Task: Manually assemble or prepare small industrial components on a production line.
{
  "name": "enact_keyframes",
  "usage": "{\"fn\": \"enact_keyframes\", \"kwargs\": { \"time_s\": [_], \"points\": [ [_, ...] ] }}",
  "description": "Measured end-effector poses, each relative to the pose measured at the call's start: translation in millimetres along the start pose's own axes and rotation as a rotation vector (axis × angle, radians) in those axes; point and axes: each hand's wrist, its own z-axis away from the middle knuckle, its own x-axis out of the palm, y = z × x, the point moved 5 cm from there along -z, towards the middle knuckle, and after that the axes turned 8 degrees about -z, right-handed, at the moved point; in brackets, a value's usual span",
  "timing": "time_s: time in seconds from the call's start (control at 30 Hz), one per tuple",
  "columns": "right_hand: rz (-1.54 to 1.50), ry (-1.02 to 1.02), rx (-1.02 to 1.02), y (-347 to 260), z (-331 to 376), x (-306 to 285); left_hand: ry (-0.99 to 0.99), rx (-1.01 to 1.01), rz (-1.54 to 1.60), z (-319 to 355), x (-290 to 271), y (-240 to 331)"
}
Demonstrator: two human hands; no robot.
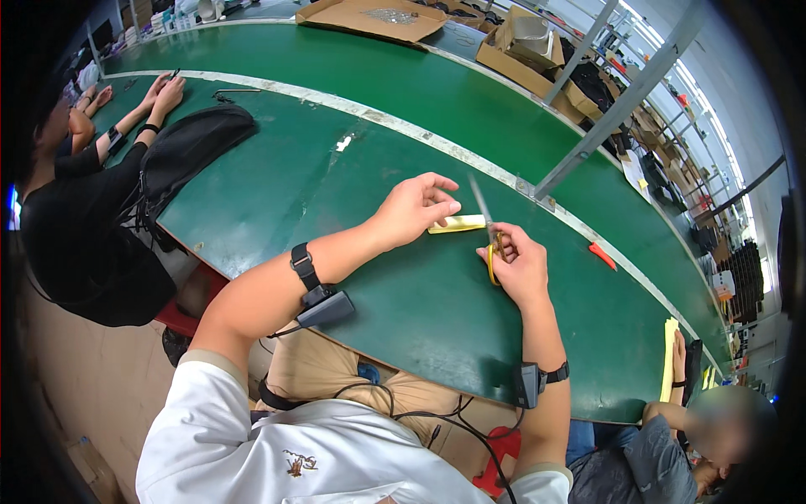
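We count one pair of scissors [489, 231] with yellow handles and one pale yellow strip [457, 223] on the green desk [336, 193]. Our right hand [516, 267] has its fingers closed through the scissor handles, blades pointing up and away from us; whether the blades are parted we cannot tell. Our left hand [413, 208] hovers over the left end of the strip, fingers curled and loosely open, thumb and fingertips just at the strip, gripping it or only touching we cannot tell. The strip lies flat on the desk between both hands, its right end at the scissor blades. Two wrist bands with black sensor boxes, one per forearm. Around: one small red object [602, 255] on the desk to the right, well apart from the scissors; one black bag [189, 147] on the desk to the left, beside a person in black whose hands [164, 91] rest on the desk further up. Another person sits at lower right, with a yellow sheet [670, 353] at the desk edge near them. Cardboard boxes [369, 17] at the far side; a grey metal post [617, 105] rises from the desk's middle rail behind the scissors.
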Motion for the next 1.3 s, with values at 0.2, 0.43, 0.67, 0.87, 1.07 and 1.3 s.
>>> {"fn": "enact_keyframes", "kwargs": {
  "time_s": [0.2, 0.43, 0.67, 0.87, 1.07, 1.3],
  "points": [
    [0.074, -0.068, -0.143, -3, 1, 4, -0.070, -0.024, 0.171, -1, 0, -3],
    [0.133, -0.089, -0.184, -16, 1, -2, -0.042, -0.041, 0.269, -4, -4, -9],
    [0.097, -0.031, -0.167, -14, -1, -4, -0.024, -0.041, 0.371, -7, -5, -13],
    [0.112, -0.016, -0.125, -6, -2, -3, -0.010, -0.094, 0.336, -7, -3, -23],
    [0.040, 0.089, -0.129, 0, -4, -10, 0.042, -0.167, 0.356, -7, -7, -25],
    [0.080, 0.270, 0.120, 31, -7, -24, 0.074, -0.194, 0.391, -13, -11, -35]
  ]
}}
